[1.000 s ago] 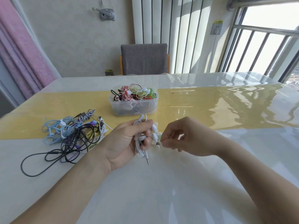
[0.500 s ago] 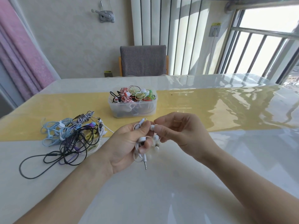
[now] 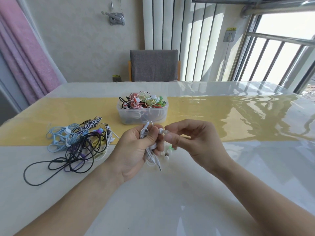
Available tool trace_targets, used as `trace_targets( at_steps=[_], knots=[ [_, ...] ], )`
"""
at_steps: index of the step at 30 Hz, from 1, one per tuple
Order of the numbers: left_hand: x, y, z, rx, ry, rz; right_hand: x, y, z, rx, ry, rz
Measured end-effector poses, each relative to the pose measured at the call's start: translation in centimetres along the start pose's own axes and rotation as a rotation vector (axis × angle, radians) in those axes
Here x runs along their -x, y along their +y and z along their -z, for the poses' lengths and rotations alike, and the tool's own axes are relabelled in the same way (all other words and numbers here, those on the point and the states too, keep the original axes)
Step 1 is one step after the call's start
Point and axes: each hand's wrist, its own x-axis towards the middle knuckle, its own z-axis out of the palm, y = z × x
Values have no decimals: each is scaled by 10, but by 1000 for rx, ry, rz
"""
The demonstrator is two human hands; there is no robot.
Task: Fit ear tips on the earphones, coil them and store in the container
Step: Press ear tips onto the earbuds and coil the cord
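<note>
Earbud point(image 3: 160, 130) pointing rightward from left hand point(image 3: 136, 150) gripping white earphones point(image 3: 150, 150), meeting right hand point(image 3: 192, 142) fingertips point(image 3: 168, 137) pinching ear tip.

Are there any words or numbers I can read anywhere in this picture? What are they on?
Small yellow sticker above the white wall socket by the window: has marks, too small and blurred to read.
Small yellow sticker above the low wall socket beside the grey chair: also too blurred to read.
Nothing else shows any readable writing.
</note>
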Motion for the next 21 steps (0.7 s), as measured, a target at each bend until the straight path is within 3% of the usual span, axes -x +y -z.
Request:
trace_targets(
  at_steps=[7,21],
  knots=[
    [-1,-1,2,-43,9,-71,2,0,-4,-8,-20,-3],
    [-2,-4,5,-187,30,-184,-5,10,0,-264,-136,-167]
  ],
)
